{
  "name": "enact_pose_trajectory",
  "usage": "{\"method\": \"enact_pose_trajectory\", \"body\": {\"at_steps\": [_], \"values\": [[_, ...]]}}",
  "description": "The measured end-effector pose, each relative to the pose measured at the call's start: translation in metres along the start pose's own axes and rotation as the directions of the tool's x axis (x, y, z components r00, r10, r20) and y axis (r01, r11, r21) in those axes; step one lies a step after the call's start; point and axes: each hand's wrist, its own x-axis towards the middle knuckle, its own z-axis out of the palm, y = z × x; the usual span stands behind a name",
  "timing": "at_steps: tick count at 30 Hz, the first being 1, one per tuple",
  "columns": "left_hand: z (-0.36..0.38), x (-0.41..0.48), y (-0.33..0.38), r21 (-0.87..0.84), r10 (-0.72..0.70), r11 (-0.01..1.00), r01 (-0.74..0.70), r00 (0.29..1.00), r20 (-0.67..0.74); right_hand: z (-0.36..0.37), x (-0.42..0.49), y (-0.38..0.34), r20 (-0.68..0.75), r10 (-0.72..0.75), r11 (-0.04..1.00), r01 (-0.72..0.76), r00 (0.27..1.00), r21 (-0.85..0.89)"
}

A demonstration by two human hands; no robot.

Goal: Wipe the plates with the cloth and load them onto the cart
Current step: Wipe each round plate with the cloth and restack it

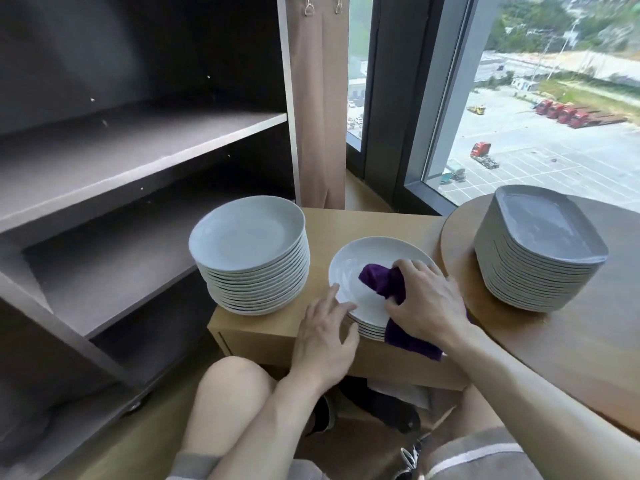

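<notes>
I'm wiping top white round plate (356, 271): right grip (429, 303) clutching purple cloth (381, 278), left grip (325, 341) spread, steadying seven-o'clock rim; dark shelved cart (138, 140) loading pending.

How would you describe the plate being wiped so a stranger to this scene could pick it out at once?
Find the low wooden cabinet by the window. Two piles of round white plates stand on it; take the shorter pile, on the right. Its top plate alone has a purple cloth on it.
</notes>
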Motion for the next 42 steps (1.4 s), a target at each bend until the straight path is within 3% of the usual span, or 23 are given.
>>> {"method": "enact_pose_trajectory", "body": {"at_steps": [4, 8, 12, 17, 20, 26, 30, 35, 42], "values": [[-0.009, 0.008, 0.004, 0.196, 0.110, 0.975, -0.108, 0.994, 0.003, -0.010, -0.023, 0.015, -0.084, 0.034, 0.990, -0.023, 0.996, 0.138], [-0.024, 0.020, 0.021, 0.337, 0.266, 0.890, -0.308, 0.950, 0.164, -0.015, -0.043, 0.035, -0.078, 0.078, 0.971, -0.058, 0.994, 0.232], [-0.039, 0.030, 0.034, 0.544, 0.228, 0.747, -0.383, 0.916, 0.331, -0.023, -0.046, 0.033, -0.069, 0.131, 0.925, -0.097, 0.989, 0.367], [-0.046, 0.036, 0.055, 0.699, 0.174, 0.509, -0.502, 0.855, 0.488, -0.028, -0.052, 0.032, -0.071, 0.032, 0.935, -0.005, 0.997, 0.354], [-0.049, 0.030, 0.060, 0.704, 0.173, 0.525, -0.477, 0.871, 0.460, -0.032, -0.047, 0.036, -0.092, 0.042, 0.917, -0.002, 0.995, 0.399], [-0.062, 0.026, 0.063, 0.586, 0.221, 0.703, -0.402, 0.907, 0.358, -0.033, -0.039, 0.039, -0.119, 0.044, 0.896, 0.014, 0.992, 0.444], [-0.065, 0.022, 0.074, 0.580, 0.212, 0.723, -0.375, 0.920, 0.330, -0.034, -0.035, 0.042, -0.117, 0.056, 0.888, 0.004, 0.991, 0.459], [-0.069, 0.014, 0.087, 0.685, 0.243, 0.586, -0.433, 0.900, 0.361, -0.028, -0.035, 0.047, -0.072, 0.041, 0.901, -0.006, 0.997, 0.435], [-0.100, 0.025, 0.108, 0.764, 0.428, 0.355, -0.538, 0.820, 0.379, -0.026, -0.038, 0.042, -0.100, 0.017, 0.906, 0.027, 0.995, 0.423]]}}
